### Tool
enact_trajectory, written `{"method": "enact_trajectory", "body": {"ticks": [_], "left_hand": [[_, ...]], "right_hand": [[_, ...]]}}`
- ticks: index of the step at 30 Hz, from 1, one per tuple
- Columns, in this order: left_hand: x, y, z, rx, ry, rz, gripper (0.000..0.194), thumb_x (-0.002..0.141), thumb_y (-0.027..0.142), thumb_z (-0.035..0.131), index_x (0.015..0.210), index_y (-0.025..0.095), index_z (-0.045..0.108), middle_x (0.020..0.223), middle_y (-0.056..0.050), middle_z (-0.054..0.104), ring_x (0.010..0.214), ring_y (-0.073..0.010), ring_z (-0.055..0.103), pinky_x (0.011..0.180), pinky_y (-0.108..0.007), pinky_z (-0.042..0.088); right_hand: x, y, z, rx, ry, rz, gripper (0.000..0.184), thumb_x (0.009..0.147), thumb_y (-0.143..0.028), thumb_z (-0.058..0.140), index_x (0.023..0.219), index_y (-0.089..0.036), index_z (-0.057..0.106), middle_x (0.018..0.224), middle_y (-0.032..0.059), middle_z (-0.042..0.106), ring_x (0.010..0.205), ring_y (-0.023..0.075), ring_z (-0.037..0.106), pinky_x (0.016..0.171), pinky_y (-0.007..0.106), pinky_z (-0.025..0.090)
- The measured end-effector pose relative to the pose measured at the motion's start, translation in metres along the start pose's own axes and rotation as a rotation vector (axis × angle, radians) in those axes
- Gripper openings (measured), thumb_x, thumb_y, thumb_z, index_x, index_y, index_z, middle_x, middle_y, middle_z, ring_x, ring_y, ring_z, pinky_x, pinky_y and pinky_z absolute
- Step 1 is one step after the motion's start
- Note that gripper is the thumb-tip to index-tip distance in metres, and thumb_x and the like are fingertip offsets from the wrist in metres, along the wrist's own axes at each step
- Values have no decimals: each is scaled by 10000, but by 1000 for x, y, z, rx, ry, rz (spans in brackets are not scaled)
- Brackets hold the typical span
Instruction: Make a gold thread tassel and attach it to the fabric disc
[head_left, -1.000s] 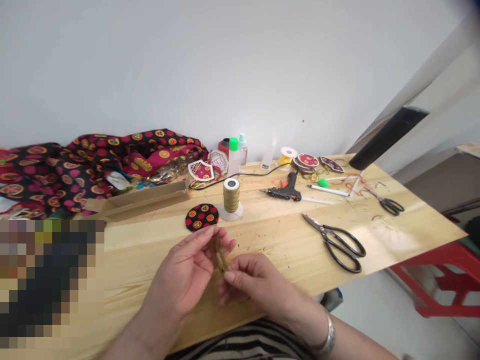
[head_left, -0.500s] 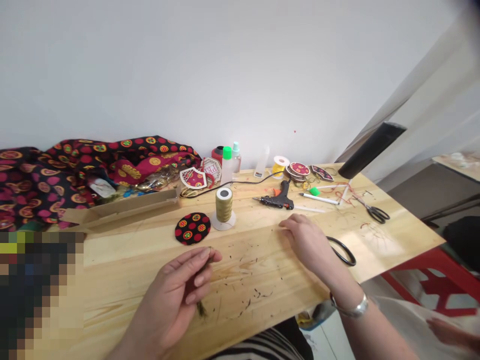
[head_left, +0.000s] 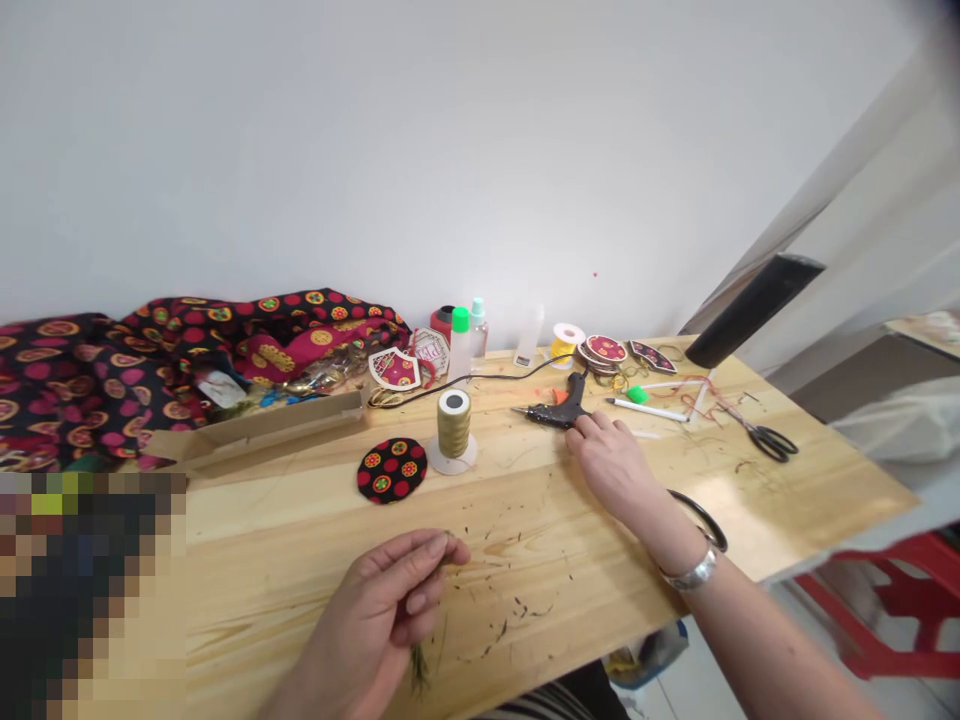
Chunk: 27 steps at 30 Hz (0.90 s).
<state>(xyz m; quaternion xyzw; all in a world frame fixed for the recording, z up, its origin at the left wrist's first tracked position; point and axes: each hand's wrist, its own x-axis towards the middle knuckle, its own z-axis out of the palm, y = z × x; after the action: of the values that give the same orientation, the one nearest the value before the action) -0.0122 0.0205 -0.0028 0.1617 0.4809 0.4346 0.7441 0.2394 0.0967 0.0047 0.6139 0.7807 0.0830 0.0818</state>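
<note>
My left hand (head_left: 397, 590) is closed above the front of the table, thumb pressed to forefinger. It holds a bundle of dark greenish thread (head_left: 418, 668), whose frayed strands hang out below the palm; the rest is hidden in the hand. Farther right, my right hand (head_left: 611, 465) has its bent fingers over the rear end of a black hot glue gun (head_left: 551, 413), which lies with its nozzle to the left. Between the hands and the wall stand a cone of gold thread (head_left: 454, 430) and, beside it, a round patterned black fabric piece (head_left: 391, 470).
Black-handled scissors (head_left: 772, 443) lie at the right, and a black loop handle (head_left: 701, 520) shows behind my right wrist. Bottles (head_left: 460, 345), a yellow spool (head_left: 566, 345) and fabric-covered pieces (head_left: 606, 348) line the back. A cardboard box (head_left: 277, 435) and patterned cloth (head_left: 112, 365) fill the left. Dark scraps litter the tabletop.
My right hand has moved forward from the bare wood to the rear of the glue gun. My left hand keeps its hold on the thread bundle. The view has shifted slightly.
</note>
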Motion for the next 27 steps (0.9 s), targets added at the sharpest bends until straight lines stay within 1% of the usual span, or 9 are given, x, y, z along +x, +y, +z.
{"method": "enact_trajectory", "body": {"ticks": [6, 8, 12, 15, 18, 20, 22, 25, 27], "left_hand": [[3, -4, -3, -12, -28, -10, 189, 600, 204, 816, 704, 78, 721, 731, -110, 691, 433, 9, 307, 361, -103, 182], [4, -5, -3, -19, -26, -9, 176, 610, 198, 811, 708, 83, 719, 745, -114, 694, 435, 8, 309, 364, -105, 180], [5, -6, -4, -8, -28, -9, 156, 626, 193, 803, 700, 88, 715, 757, -105, 689, 439, 7, 304, 369, -109, 180], [5, -4, -5, 6, -28, 0, 174, 618, 215, 811, 693, 87, 720, 740, -85, 673, 445, 5, 308, 370, -114, 195], [3, -2, -6, 1, -17, 17, 204, 595, 239, 828, 691, 91, 726, 698, -64, 654, 449, 2, 311, 373, -115, 208], [3, -2, -7, 4, -15, 26, 207, 598, 245, 827, 696, 91, 729, 706, -65, 656, 450, 3, 308, 374, -114, 205], [3, -2, -7, 9, -11, 29, 199, 607, 239, 821, 708, 94, 729, 744, -75, 669, 453, 4, 307, 376, -114, 198], [3, -4, -6, -13, 3, 19, 199, 583, 229, 833, 695, 106, 724, 758, -82, 685, 455, 1, 317, 384, -118, 203], [4, -4, -5, -27, 18, 9, 220, 549, 229, 850, 676, 108, 719, 732, -82, 689, 448, 0, 312, 386, -122, 197]], "right_hand": [[-7, -14, -1, 79, -6, -61, 185, 854, -41, 460, 833, -126, 624, 872, 108, 619, 864, 218, 530, 720, 302, 383], [-17, -27, -6, 170, 3, -137, 178, 862, -58, 463, 818, -153, 608, 857, 65, 611, 820, 177, 528, 735, 265, 392], [-40, -63, -20, 555, -19, -379, 145, 815, -38, 496, 793, -160, 572, 834, 34, 586, 787, 149, 518, 722, 228, 400], [-52, -85, -25, 619, -43, -523, 115, 813, -66, 503, 810, -159, 569, 857, 33, 600, 834, 157, 517, 749, 225, 403], [-57, -95, -25, 672, -60, -611, 126, 778, -112, 561, 891, -167, 576, 954, 32, 620, 854, 151, 532, 767, 210, 406], [-59, -94, -24, 727, -70, -579, 109, 804, -137, 536, 895, -180, 579, 936, 20, 636, 831, 137, 551, 755, 198, 406], [-60, -91, -24, 758, -64, -492, 93, 836, -160, 490, 828, -187, 578, 814, 4, 637, 749, 126, 554, 707, 198, 402], [-61, -85, -24, 762, -24, -384, 86, 785, -165, 519, 705, -185, 541, 664, -15, 581, 619, 111, 502, 608, 207, 367], [-62, -83, -24, 770, -18, -376, 134, 760, -149, 528, 632, -181, 507, 612, -25, 541, 583, 100, 477, 580, 207, 348]]}}
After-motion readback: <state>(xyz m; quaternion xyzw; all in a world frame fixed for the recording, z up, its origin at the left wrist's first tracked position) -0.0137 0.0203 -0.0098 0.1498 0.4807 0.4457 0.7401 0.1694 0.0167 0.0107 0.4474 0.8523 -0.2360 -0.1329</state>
